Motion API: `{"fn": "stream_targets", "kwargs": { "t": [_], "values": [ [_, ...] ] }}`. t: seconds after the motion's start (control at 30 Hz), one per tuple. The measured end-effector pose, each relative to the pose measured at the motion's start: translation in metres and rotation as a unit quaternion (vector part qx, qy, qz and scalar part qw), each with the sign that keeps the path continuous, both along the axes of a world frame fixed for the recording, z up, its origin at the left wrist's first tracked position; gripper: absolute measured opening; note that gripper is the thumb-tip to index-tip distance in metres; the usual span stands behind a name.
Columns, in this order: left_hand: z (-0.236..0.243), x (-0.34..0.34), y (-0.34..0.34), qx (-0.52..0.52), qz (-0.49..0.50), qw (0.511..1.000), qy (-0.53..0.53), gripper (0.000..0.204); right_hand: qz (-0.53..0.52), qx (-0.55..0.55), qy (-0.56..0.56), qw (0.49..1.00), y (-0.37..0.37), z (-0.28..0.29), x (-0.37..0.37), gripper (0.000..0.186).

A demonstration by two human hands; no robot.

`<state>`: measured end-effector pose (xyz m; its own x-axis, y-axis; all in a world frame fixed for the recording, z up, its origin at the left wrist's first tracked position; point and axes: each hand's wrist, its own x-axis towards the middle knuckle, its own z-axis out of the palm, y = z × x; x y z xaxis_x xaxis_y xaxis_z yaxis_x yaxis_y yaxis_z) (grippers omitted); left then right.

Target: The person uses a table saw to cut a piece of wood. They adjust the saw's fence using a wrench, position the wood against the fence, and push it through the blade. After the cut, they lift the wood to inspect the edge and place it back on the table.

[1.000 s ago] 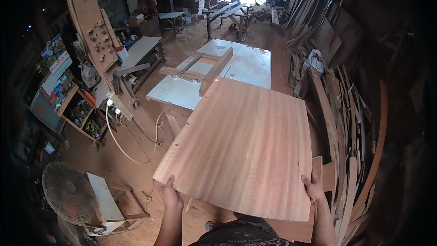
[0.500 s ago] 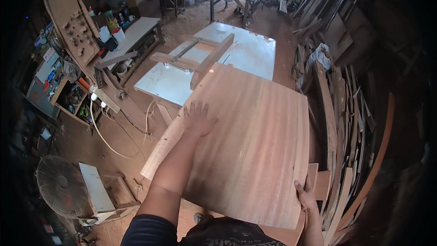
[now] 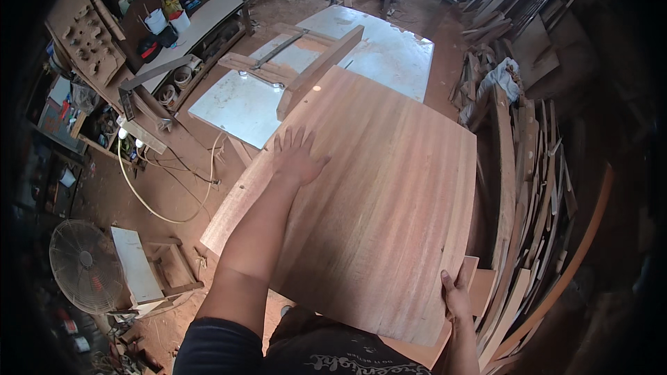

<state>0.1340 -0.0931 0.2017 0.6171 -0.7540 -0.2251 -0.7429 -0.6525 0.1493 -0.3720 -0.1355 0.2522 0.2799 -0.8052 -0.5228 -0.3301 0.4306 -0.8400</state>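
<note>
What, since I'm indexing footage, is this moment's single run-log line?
left hand: flat, fingers spread on wooden panel | right hand: gripping panel's right edge | beyond: white-topped table

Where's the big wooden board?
In the head view's centre, the big wooden board is under the left hand, the right hand gripping its right edge.

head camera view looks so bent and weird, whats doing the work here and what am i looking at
There is no machine arm here, just a person's bare hands. A wide fisheye camera worn on the head looks down, so straight edges curve. The left hand lies flat on a wide wooden board, fingers spread; the right hand grips its near right edge, thumb on top. Beyond, a long wooden bar lies across a pale-topped table. A round fan stands at lower left.
</note>
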Motion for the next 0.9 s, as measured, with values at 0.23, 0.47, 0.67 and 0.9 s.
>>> {"fn": "stream_targets", "kwargs": {
  "t": [0.23,0.47,0.67,0.9],
  "values": [
    [-0.002,0.009,-0.032,0.010,0.007,1.000,0.003,0.090,0.003,0.002,-0.017,1.000,-0.029,-0.002,0.012,0.090],
    [-0.006,0.020,-0.062,0.001,0.010,1.000,0.008,0.090,-0.009,-0.013,-0.010,1.000,-0.062,-0.028,0.010,0.088],
    [-0.017,0.032,-0.089,-0.006,0.002,1.000,0.000,0.089,-0.027,-0.001,-0.026,0.999,-0.088,-0.031,0.023,0.089],
    [-0.026,0.049,-0.124,-0.027,-0.003,1.000,0.005,0.089,-0.044,0.022,-0.028,0.998,-0.127,-0.024,0.049,0.090]
  ]
}}
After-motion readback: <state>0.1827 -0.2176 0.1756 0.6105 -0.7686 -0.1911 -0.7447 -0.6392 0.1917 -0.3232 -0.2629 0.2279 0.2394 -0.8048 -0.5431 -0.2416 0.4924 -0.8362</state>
